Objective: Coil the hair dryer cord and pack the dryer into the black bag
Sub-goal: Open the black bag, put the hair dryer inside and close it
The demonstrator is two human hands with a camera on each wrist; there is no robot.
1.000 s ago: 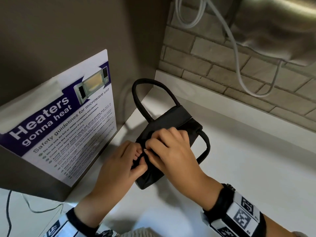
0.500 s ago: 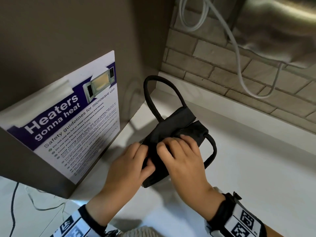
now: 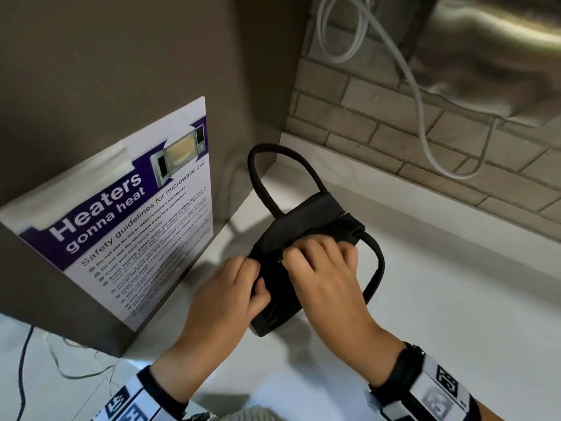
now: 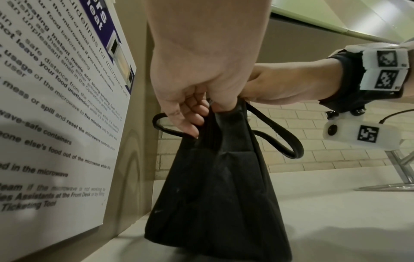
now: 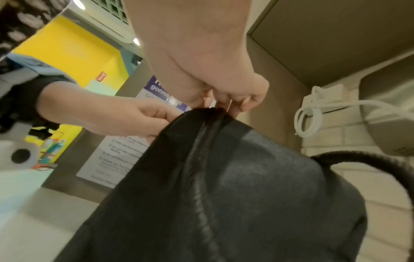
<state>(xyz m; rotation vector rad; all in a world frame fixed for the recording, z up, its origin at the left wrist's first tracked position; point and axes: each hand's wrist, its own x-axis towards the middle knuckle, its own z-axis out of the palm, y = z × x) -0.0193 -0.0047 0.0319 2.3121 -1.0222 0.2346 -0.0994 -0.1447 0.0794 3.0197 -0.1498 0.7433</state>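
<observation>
Two handles (image 3: 274,177), poster (image 3: 133,214) beside bag (image 3: 291,226).

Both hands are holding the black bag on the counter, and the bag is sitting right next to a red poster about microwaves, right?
Not quite: the poster is purple and white, not red, as the head view shows. The rest holds: the left hand and right hand both hold the black bag on the counter, beside that microwave poster.
</observation>
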